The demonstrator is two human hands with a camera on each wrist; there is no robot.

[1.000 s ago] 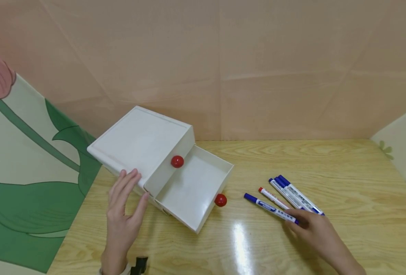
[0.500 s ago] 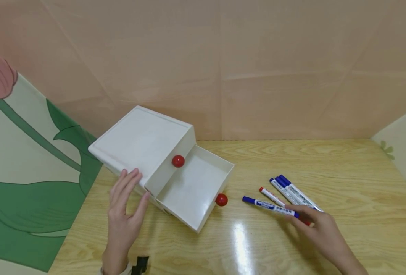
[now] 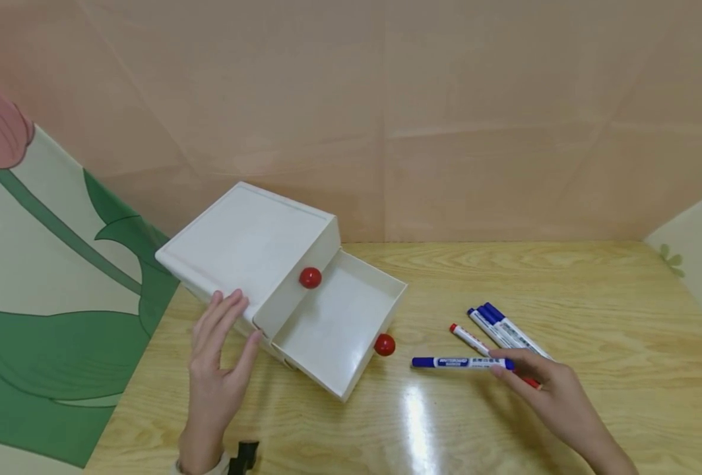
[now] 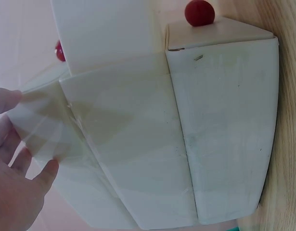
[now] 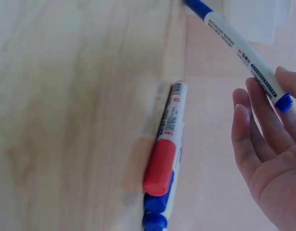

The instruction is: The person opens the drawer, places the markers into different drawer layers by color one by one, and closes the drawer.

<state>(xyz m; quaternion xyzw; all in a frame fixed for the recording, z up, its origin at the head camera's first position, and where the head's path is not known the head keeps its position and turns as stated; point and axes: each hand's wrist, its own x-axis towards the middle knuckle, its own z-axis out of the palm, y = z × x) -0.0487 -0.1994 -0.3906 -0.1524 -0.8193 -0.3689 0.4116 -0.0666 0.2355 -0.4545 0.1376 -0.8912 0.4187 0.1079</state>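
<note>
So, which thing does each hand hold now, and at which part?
The right hand pinches the blue marker at its tail end. The left hand grips nothing; it rests on the drawer box corner.

markers: 4 (3 blue (image 3: 461, 362), 1 red (image 3: 468, 338)) | drawer boxes (image 3: 250, 247): 1 | red knobs (image 3: 310, 278): 2 | hands (image 3: 217, 369): 2

The head view looks forward and down from above the white drawer box (image 3: 250, 247), taking in the whole table (image 3: 594, 290). The left wrist view sits very near that box's side (image 4: 225, 134), facing along it. The right wrist view looks close along the tabletop right of the box, sharing the blue marker (image 5: 239, 50) (image 3: 460, 362) with the head view
</note>
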